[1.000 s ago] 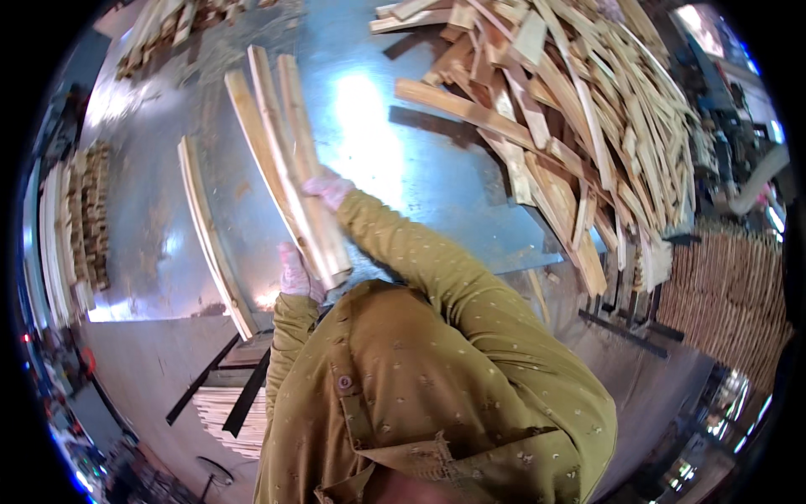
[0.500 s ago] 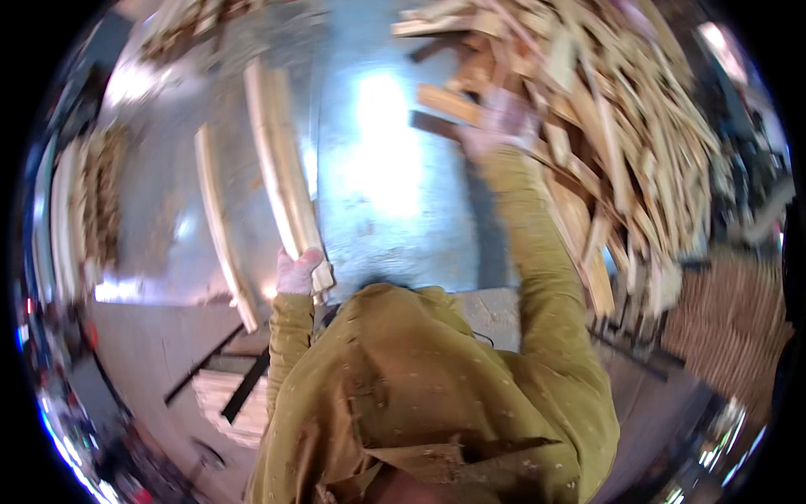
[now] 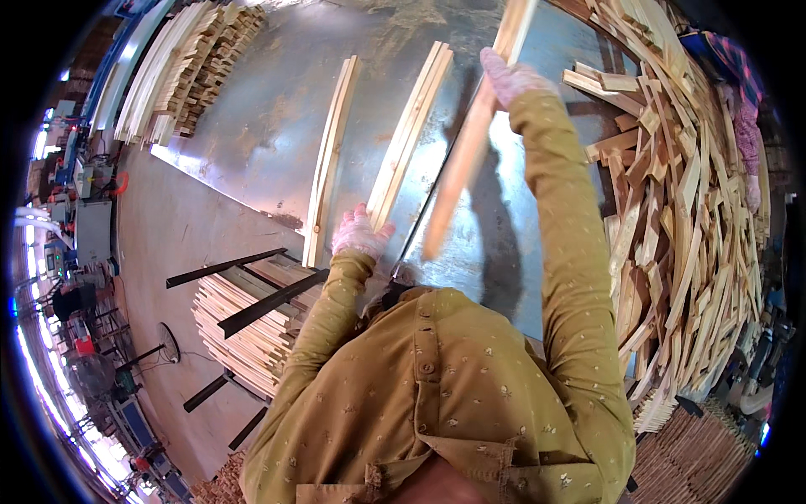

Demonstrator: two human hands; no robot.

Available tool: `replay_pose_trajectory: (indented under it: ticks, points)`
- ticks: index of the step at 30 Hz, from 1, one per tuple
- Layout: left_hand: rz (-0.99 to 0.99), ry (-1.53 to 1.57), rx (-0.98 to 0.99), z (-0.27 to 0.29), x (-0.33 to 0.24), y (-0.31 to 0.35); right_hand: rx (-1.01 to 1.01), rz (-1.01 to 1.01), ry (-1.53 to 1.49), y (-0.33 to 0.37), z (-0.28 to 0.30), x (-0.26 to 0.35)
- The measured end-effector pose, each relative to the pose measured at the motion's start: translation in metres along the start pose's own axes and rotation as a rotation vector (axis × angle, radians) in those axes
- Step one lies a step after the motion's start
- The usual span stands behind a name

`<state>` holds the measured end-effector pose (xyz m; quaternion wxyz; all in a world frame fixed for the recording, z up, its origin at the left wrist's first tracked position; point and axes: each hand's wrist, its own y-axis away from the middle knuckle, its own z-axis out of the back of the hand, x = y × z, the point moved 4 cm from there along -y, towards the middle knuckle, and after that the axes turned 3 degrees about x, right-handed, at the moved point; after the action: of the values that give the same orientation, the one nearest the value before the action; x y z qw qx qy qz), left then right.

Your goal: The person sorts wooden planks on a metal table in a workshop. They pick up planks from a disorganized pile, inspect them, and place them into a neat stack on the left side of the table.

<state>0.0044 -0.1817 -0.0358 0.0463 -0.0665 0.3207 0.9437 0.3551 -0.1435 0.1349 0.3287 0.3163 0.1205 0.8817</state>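
In a pinkish glove, my right hand [image 3: 514, 80] is closed around a wooden strip [image 3: 463, 181], held at a slant over the metal tabletop [image 3: 277, 109]; the strip's lower end is blurred. My left hand [image 3: 359, 235], gloved too, has its thumb and fingers apart at the near end of a pair of wooden strips [image 3: 411, 126]. That pair lies on the tabletop, its near end between the thumb and fingers. Left of it, another narrow group of strips [image 3: 332, 160] lies roughly alongside, sticking out past the table's near edge.
A tangled heap of wooden pieces [image 3: 672, 218] covers the right side. Neatly stacked strips [image 3: 189, 71] stand at the far left. Below the table's left edge, more strips [image 3: 243, 323] are stacked near dark metal bars [image 3: 273, 302]. Another person's sleeved arm [image 3: 745, 139] shows beyond the heap.
My right hand has come away from the heap with a wooden strip in it. My left hand's fingers have spread at the pair's end. The whole view has turned.
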Motion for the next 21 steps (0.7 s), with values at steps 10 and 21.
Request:
replay_pose_trajectory:
  ticks: [10, 21]
  points:
    - [-0.77, 0.2, -0.283, -0.016, 0.063, -0.004, 0.263, -0.243, -0.048, -0.065, -0.131, -0.049]
    - [-0.282, -0.029, -0.063, -0.017, -0.002, -0.012, 0.424, 0.229, -0.449, 0.104, -0.147, -0.069]
